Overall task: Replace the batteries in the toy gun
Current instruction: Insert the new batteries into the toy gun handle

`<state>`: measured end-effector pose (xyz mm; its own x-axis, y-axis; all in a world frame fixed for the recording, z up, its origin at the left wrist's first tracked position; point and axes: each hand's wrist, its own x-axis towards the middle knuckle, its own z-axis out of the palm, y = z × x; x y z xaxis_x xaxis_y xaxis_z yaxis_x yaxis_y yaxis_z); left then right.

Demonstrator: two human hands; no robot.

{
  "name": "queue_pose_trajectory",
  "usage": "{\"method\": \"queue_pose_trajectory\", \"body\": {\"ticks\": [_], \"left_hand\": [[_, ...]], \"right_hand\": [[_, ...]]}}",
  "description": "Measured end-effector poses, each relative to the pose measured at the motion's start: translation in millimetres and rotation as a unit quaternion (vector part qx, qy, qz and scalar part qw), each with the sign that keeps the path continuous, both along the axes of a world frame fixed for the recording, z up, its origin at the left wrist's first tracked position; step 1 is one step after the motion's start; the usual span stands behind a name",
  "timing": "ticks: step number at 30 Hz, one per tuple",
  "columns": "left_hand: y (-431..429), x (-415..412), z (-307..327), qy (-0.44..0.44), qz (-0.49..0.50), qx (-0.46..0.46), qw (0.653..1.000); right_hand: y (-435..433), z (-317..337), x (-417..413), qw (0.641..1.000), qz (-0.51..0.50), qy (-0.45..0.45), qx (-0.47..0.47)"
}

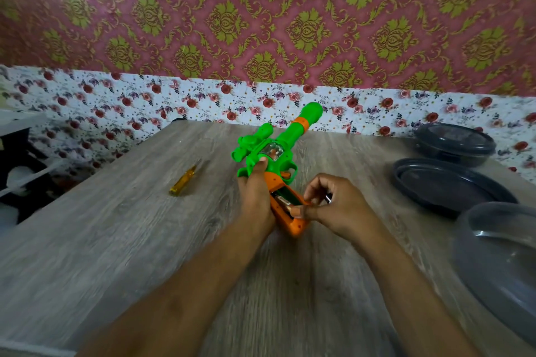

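A green and orange toy gun (278,142) lies over the middle of the wooden table (116,240), barrel pointing away from me. My left hand (255,194) grips its green body, thumb near the window on its side. The orange handle's battery compartment (285,197) is uncovered and a battery lies inside. My right hand (333,206) pinches at the compartment's edge with thumb and forefinger, and a small dark, metallic-tipped object, seemingly a battery (327,198), sits between its fingers. A yellow-handled screwdriver (182,181) rests on the table to the left.
Grey plastic bowls and lids stand at the right: one bowl (455,145) at the back, a lid (446,185) in front of it, a larger bowl (499,258) near the right edge. A dark shelf (17,171) is at the far left. The floral wall is behind the table.
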<state>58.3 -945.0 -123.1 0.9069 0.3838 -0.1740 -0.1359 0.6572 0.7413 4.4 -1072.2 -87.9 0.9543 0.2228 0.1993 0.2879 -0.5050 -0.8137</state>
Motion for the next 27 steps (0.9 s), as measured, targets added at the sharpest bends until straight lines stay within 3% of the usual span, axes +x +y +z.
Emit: {"method": "queue_pose_trajectory", "body": {"ticks": [7,10,13,16,21,27], "left_hand": [[-4.4,-15.5,11.2,-0.002,-0.001,0.015,1.0],[-11.3,-21.8,11.3,-0.01,-0.013,0.057,0.998],[-16.2,-21.3,9.9,-0.019,-0.033,0.082,0.996],[-12.4,-18.9,11.2,-0.022,-0.047,0.061,0.997],[-3.1,-16.6,10.7,-0.009,-0.043,0.042,0.998],[3.6,-12.1,10.3,-0.002,-0.03,0.021,0.999]], "right_hand": [[-2.3,-8.0,11.7,0.976,-0.038,0.206,0.052],[-3.1,-11.8,12.7,0.964,-0.037,0.259,0.051],[-9.9,-12.2,14.8,0.949,-0.016,0.293,0.112],[-16.6,-4.2,15.1,0.924,-0.001,0.303,0.232],[-21.5,4.5,17.2,0.83,0.009,0.31,0.464],[-18.6,2.3,19.8,0.831,0.044,0.232,0.503]]}}
